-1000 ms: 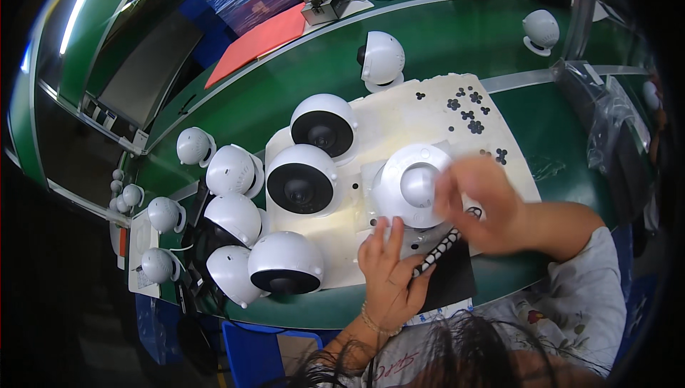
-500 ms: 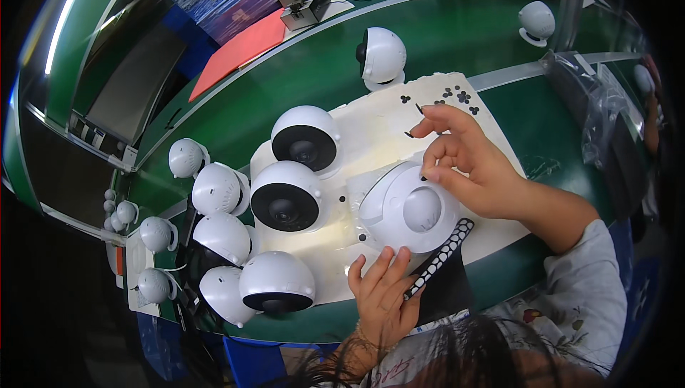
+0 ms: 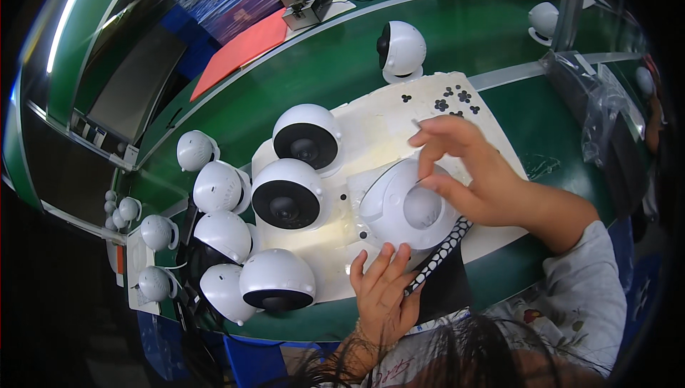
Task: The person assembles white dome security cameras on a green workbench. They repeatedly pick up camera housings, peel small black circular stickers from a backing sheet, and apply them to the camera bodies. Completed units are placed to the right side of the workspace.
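We rest our right hand (image 3: 471, 174) on the white dome camera (image 3: 407, 206) in the middle of the white mat (image 3: 378, 131), fingers curled loose and pinching nothing, while our flat, open left hand (image 3: 382, 292) props it from six o'clock.

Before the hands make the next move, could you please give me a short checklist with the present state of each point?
1. White dome camera lies on the white mat: ok.
2. Left hand steadies its near edge: ok.
3. Right hand fingers touch the dome top: ok.
4. Something small pinched in those fingers: cannot tell.
5. Black round stickers within reach on the mat: ok.
6. Dotted strip free of the dome: not ok, partly beneath it.
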A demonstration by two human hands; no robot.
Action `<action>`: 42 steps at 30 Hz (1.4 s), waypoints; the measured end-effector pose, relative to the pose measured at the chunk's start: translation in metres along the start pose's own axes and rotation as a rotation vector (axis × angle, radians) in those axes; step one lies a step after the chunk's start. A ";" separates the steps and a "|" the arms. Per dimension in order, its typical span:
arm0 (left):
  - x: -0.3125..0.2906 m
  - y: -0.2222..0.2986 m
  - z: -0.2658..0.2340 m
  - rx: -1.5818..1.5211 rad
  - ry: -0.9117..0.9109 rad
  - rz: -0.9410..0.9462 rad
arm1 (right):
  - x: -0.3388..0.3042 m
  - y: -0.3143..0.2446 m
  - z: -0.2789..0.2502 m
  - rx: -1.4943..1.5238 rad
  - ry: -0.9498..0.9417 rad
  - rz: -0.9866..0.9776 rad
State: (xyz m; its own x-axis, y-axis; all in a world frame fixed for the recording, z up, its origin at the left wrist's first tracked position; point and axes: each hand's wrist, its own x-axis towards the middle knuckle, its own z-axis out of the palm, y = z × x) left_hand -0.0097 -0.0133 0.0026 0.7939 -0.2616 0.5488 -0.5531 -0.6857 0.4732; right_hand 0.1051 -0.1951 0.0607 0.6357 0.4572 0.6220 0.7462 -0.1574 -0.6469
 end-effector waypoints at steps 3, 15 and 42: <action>0.001 0.000 0.000 -0.006 -0.005 0.011 | 0.008 -0.004 0.014 0.140 -0.084 0.061; -0.002 -0.001 0.002 -0.048 0.020 0.013 | 0.008 -0.006 0.018 -0.106 -0.138 0.011; 0.001 -0.004 0.004 -0.038 0.063 0.026 | -0.034 -0.009 0.013 -0.249 -0.181 -0.089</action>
State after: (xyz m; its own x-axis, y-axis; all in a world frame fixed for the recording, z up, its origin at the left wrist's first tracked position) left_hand -0.0057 -0.0131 -0.0015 0.7621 -0.2350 0.6034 -0.5838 -0.6524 0.4832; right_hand 0.0738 -0.1979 0.0395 0.5365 0.6237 0.5685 0.8372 -0.3088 -0.4513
